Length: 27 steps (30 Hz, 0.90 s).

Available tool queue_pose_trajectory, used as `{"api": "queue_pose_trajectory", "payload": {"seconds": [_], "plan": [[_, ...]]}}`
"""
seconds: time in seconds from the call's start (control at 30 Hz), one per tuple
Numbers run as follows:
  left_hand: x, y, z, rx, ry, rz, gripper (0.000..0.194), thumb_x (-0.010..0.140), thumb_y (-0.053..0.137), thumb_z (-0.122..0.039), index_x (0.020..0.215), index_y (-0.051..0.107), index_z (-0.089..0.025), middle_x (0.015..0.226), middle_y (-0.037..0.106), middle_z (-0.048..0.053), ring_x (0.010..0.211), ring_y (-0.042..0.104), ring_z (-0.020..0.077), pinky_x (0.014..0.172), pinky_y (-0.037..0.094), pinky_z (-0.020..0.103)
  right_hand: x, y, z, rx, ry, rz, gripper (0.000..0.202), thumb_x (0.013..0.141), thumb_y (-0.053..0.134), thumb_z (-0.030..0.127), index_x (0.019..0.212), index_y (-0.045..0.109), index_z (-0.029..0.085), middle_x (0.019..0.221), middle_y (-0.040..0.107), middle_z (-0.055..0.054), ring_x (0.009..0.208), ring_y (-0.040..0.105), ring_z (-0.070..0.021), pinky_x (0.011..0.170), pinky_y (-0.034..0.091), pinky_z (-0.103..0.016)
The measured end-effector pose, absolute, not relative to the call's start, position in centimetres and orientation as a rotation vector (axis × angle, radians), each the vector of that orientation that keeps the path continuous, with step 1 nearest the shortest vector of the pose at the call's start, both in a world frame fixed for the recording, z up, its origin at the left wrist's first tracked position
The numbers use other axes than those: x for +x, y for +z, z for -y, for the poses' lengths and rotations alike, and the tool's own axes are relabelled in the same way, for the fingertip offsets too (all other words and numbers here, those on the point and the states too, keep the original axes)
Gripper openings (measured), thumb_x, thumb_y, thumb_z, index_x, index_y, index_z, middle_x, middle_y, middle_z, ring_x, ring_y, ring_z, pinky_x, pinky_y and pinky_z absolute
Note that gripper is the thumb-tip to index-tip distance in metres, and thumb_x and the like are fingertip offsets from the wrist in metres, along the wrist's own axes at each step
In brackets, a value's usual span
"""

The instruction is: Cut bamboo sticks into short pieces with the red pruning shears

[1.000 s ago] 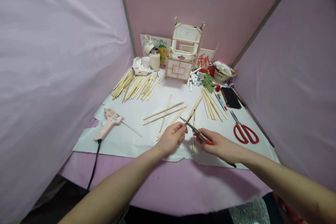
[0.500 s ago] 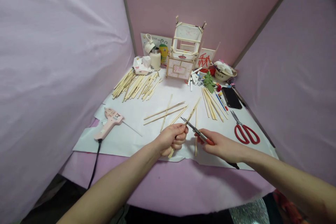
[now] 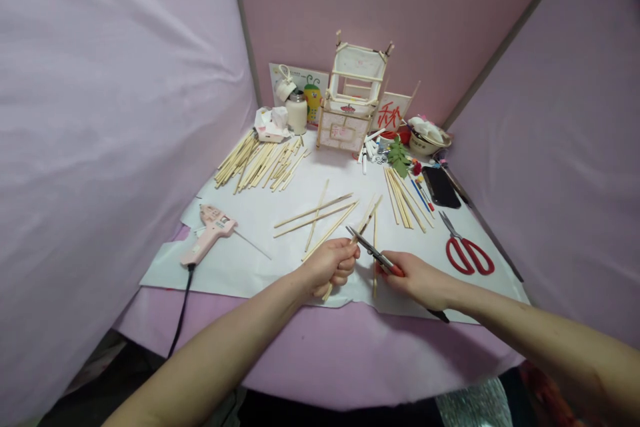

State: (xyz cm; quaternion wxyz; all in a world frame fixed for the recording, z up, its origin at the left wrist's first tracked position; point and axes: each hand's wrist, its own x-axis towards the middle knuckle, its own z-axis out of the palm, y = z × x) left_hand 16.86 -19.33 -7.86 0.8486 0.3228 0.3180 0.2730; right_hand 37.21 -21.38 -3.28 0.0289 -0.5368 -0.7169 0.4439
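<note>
My left hand (image 3: 334, 267) is closed round a wooden stick (image 3: 371, 215) that points up and to the right, its lower end showing below the fist. In my right hand (image 3: 407, 275) is a pair of pliers (image 3: 376, 255) with red handles, its jaws across the stick just above my left fingers. Several loose sticks (image 3: 314, 219) lie crossed on the white sheet (image 3: 280, 273) beyond my left hand. Another stick (image 3: 375, 240) lies under the pliers.
A pink glue gun (image 3: 210, 235) lies left, red scissors (image 3: 467, 250) right. Stick piles (image 3: 260, 163) (image 3: 403, 200) lie farther back, before a stick-built frame (image 3: 350, 97), a jar (image 3: 297, 113), a bowl (image 3: 427, 140) and a phone (image 3: 441, 187).
The pliers have shifted slightly at the stick, and the upper part of the stick now looks split or bent. My left hand keeps its grip.
</note>
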Motion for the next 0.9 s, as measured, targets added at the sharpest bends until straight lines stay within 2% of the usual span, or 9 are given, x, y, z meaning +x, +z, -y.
{"api": "queue_pose_trajectory", "payload": {"seconds": [0.13,0.2,0.33,0.47,0.6,0.77,0.9], "plan": [[17.1,-7.8,19.4,0.724,0.561,-0.731,0.025,0.089,0.051,-0.039,0.076,0.043,-0.019,0.050,0.022,-0.011,0.039,0.011,0.0031,0.038,0.006,0.017,37.2,-3.1,21.2,-1.691,1.294,2.263,0.008,0.072,0.044,0.015,0.076,0.050,0.018,0.067,0.046,0.003,0.064,0.042,-0.0135,0.059,0.031,-0.026],[17.3,-7.9,19.5,0.778,0.582,-0.781,0.025,0.088,0.051,-0.040,0.079,0.043,-0.019,0.052,0.027,-0.010,0.039,0.013,0.0029,0.038,0.007,0.017,37.2,-3.2,21.0,-1.710,1.269,2.269,0.010,0.072,0.044,0.016,0.078,0.052,0.018,0.068,0.048,0.003,0.065,0.043,-0.0141,0.060,0.031,-0.026],[17.6,-8.2,19.7,0.994,0.740,-0.972,0.023,0.085,0.054,-0.041,0.092,0.043,-0.021,0.063,0.046,-0.007,0.040,0.029,0.0045,0.039,0.017,0.018,37.0,-2.9,20.9,-1.749,1.218,2.245,0.012,0.077,0.045,0.020,0.082,0.056,0.018,0.069,0.051,0.001,0.066,0.045,-0.0152,0.061,0.031,-0.027],[17.5,-8.2,20.0,1.366,0.795,-1.209,0.016,0.083,0.055,-0.034,0.083,0.047,-0.020,0.061,0.045,-0.006,0.053,0.041,0.0093,0.051,0.029,0.021,36.6,-2.5,21.2,-1.814,1.188,2.207,0.011,0.079,0.046,0.023,0.081,0.056,0.018,0.070,0.052,0.000,0.066,0.046,-0.0158,0.061,0.032,-0.027],[17.3,-8.1,20.3,1.578,0.847,-1.320,0.017,0.086,0.051,-0.032,0.076,0.049,-0.019,0.066,0.048,-0.003,0.064,0.044,0.0126,0.060,0.030,0.023,36.3,-1.9,21.5,-1.794,1.283,2.126,0.012,0.077,0.051,0.025,0.085,0.056,0.018,0.074,0.055,-0.001,0.070,0.047,-0.0167,0.064,0.034,-0.028],[16.9,-8.3,19.7,1.730,0.862,-1.401,0.014,0.090,0.047,-0.033,0.088,0.052,-0.021,0.079,0.057,0.000,0.074,0.050,0.0165,0.067,0.034,0.026,36.7,-1.5,21.3,-1.813,1.484,1.981,0.019,0.077,0.053,0.028,0.093,0.056,0.018,0.076,0.055,-0.001,0.068,0.047,-0.0151,0.062,0.035,-0.026],[16.4,-8.9,18.6,1.829,0.866,-1.465,0.013,0.090,0.049,-0.028,0.098,0.055,-0.020,0.092,0.060,0.006,0.086,0.054,0.0208,0.075,0.038,0.030,37.1,-2.0,21.2,-1.821,1.568,1.937,0.022,0.079,0.051,0.029,0.097,0.056,0.018,0.076,0.052,0.000,0.065,0.044,-0.0133,0.058,0.033,-0.025]]}}
